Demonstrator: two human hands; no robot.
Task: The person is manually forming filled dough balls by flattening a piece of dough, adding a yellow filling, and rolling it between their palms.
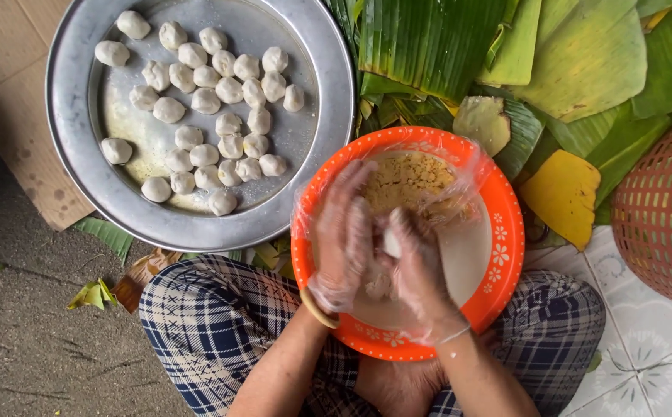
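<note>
Head view: left hand [344, 235] and right hand [417, 270], both in thin plastic gloves, cupped closed around one dough lump [391, 243] over the orange bowl [506, 232] on the lap. Dough looks soft, light and sticky; best held in the palms with light pressure, or it will deform. Yellow filling [407, 179] sits at the bowl's far side. Tray [73, 116] of finished balls [205, 77] is just beside the bowl at upper left, rims almost touching. Leaves [583, 54] and basket [668, 208] crowd the right; open room is to the left.
</note>
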